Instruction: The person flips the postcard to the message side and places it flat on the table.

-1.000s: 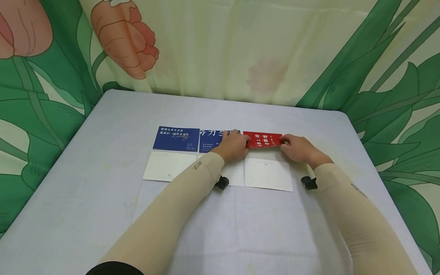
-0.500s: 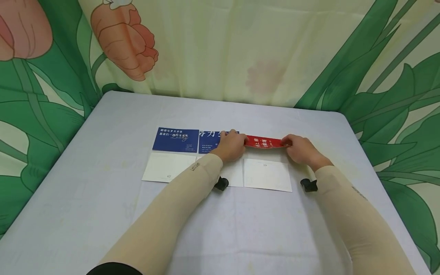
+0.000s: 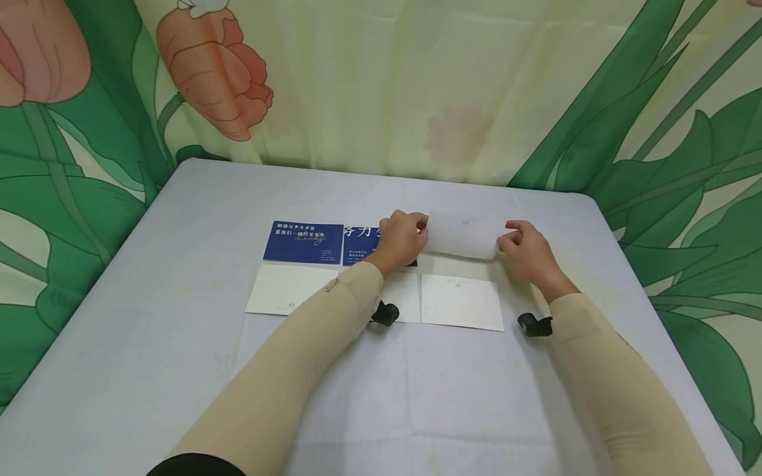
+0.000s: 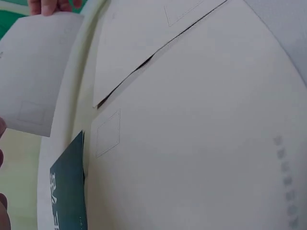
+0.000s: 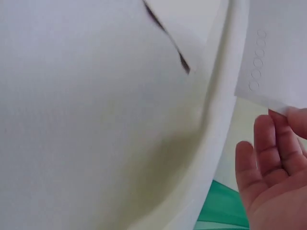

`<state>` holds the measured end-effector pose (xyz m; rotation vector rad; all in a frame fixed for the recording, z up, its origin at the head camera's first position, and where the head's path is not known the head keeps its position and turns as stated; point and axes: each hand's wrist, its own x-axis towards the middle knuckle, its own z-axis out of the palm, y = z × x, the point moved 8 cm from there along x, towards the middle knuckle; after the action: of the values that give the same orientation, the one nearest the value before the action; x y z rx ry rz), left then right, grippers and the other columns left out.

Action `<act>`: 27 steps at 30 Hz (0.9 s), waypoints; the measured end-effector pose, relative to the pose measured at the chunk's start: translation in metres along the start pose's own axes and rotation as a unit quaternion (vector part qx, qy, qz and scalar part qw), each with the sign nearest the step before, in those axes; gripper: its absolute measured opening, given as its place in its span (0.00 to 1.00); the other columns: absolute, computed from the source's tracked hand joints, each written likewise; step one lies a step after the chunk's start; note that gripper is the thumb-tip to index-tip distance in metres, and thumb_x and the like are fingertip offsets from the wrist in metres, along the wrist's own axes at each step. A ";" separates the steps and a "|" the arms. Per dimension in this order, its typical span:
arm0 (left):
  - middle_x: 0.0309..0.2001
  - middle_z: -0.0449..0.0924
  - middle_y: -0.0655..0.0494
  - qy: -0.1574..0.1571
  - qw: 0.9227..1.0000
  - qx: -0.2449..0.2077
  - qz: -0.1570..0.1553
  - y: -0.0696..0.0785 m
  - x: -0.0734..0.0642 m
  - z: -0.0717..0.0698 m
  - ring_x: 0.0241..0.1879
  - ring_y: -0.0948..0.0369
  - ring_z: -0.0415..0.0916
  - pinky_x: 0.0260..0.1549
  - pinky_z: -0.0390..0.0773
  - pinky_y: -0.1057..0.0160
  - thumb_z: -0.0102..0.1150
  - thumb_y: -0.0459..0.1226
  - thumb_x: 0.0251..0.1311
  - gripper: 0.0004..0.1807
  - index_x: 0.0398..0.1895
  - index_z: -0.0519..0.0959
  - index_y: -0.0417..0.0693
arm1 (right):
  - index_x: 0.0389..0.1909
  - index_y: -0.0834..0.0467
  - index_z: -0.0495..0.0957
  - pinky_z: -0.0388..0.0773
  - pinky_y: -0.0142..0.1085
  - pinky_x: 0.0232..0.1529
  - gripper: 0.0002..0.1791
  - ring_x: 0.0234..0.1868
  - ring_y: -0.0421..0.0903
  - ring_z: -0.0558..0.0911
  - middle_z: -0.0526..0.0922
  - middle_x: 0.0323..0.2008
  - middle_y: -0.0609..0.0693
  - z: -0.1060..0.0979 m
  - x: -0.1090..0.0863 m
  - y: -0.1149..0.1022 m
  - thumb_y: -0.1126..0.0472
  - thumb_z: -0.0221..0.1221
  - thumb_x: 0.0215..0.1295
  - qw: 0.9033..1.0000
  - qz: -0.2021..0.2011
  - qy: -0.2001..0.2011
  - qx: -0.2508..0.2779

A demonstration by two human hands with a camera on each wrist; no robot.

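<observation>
Both hands hold one card [image 3: 463, 235] up off the table by its short ends, its plain white back turned toward me. My left hand [image 3: 419, 229] pinches the left end and my right hand [image 3: 509, 236] pinches the right end. In the left wrist view the same card [image 4: 33, 72] hangs at the upper left. The right wrist view shows its corner [image 5: 278, 52] pinched at my fingertips [image 5: 292, 117], the other fingers loosely curled below.
On the grey table [image 3: 178, 317] lie a blue card [image 3: 303, 242], a second blue card [image 3: 360, 241] partly behind my left hand, and three white cards in a nearer row [image 3: 292, 289] [image 3: 461, 302]. A floral curtain [image 3: 417, 86] hangs behind.
The card lay red face up on the table. Both hands lifted it and tipped it over, so its white back now faces me. The other cards stayed put.
</observation>
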<state>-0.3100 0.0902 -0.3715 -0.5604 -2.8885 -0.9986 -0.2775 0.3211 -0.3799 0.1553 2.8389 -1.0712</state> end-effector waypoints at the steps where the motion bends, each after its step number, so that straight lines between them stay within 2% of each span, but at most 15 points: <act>1: 0.46 0.86 0.56 0.009 1.000 -0.016 0.000 0.000 0.000 -0.002 0.50 0.56 0.73 0.54 0.67 0.55 0.56 0.36 0.70 0.13 0.54 0.83 0.44 | 0.72 0.68 0.55 0.71 0.53 0.58 0.28 0.54 0.60 0.75 0.76 0.54 0.66 -0.001 -0.001 -0.001 0.58 0.45 0.78 1.000 0.001 0.011 0.018; 4: 0.48 0.85 0.53 0.022 0.997 -0.076 -0.010 -0.001 -0.002 -0.003 0.49 0.57 0.77 0.54 0.72 0.61 0.55 0.34 0.71 0.15 0.58 0.80 0.43 | 0.70 0.66 0.56 0.76 0.43 0.52 0.26 0.50 0.58 0.79 0.77 0.51 0.64 -0.004 -0.003 -0.002 0.58 0.47 0.78 0.998 0.002 0.037 0.050; 8: 0.47 0.84 0.51 0.031 0.987 -0.156 -0.032 -0.004 -0.005 -0.001 0.44 0.59 0.80 0.45 0.78 0.65 0.55 0.32 0.71 0.20 0.64 0.72 0.44 | 0.66 0.66 0.59 0.78 0.28 0.42 0.23 0.46 0.56 0.79 0.74 0.49 0.62 -0.006 -0.005 -0.003 0.59 0.48 0.78 0.996 -0.005 0.060 0.062; 11: 0.48 0.82 0.52 0.034 0.984 -0.174 -0.036 -0.005 -0.006 0.000 0.43 0.60 0.80 0.42 0.78 0.68 0.55 0.31 0.70 0.20 0.63 0.72 0.44 | 0.64 0.66 0.60 0.76 0.24 0.39 0.22 0.48 0.56 0.76 0.72 0.52 0.62 -0.006 -0.006 -0.004 0.60 0.49 0.77 0.996 -0.009 0.069 0.061; 15: 0.53 0.78 0.49 0.021 0.988 -0.153 -0.025 -0.003 -0.005 0.002 0.45 0.60 0.79 0.42 0.76 0.71 0.56 0.29 0.69 0.20 0.62 0.76 0.41 | 0.64 0.65 0.63 0.78 0.35 0.47 0.22 0.54 0.57 0.73 0.71 0.57 0.62 -0.005 -0.007 -0.004 0.60 0.51 0.75 0.997 0.000 0.063 0.043; 19: 0.59 0.76 0.47 -0.008 0.995 -0.099 -0.017 -0.001 -0.005 0.005 0.53 0.58 0.76 0.51 0.74 0.67 0.58 0.31 0.68 0.23 0.66 0.75 0.40 | 0.66 0.65 0.66 0.74 0.49 0.58 0.24 0.59 0.60 0.72 0.71 0.61 0.63 -0.002 -0.006 -0.003 0.59 0.53 0.75 0.999 0.008 0.044 0.028; 23: 0.63 0.75 0.51 -0.029 0.999 -0.026 -0.027 -0.001 -0.006 0.008 0.64 0.56 0.69 0.61 0.66 0.58 0.60 0.36 0.68 0.24 0.68 0.75 0.47 | 0.69 0.64 0.66 0.71 0.52 0.61 0.27 0.59 0.61 0.71 0.70 0.61 0.63 0.002 -0.004 -0.001 0.59 0.55 0.73 0.999 0.009 0.026 0.016; 27: 0.64 0.75 0.54 -0.041 0.998 0.022 -0.037 -0.004 -0.007 0.011 0.65 0.55 0.67 0.58 0.64 0.53 0.62 0.40 0.67 0.25 0.67 0.75 0.52 | 0.71 0.64 0.65 0.70 0.52 0.59 0.29 0.59 0.61 0.71 0.70 0.60 0.64 0.005 -0.003 0.001 0.60 0.56 0.72 1.000 0.006 0.008 0.006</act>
<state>-0.3042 0.0922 -0.3837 -0.5067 -3.0163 -0.9388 -0.2740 0.3180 -0.3836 0.1812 2.8414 -1.0910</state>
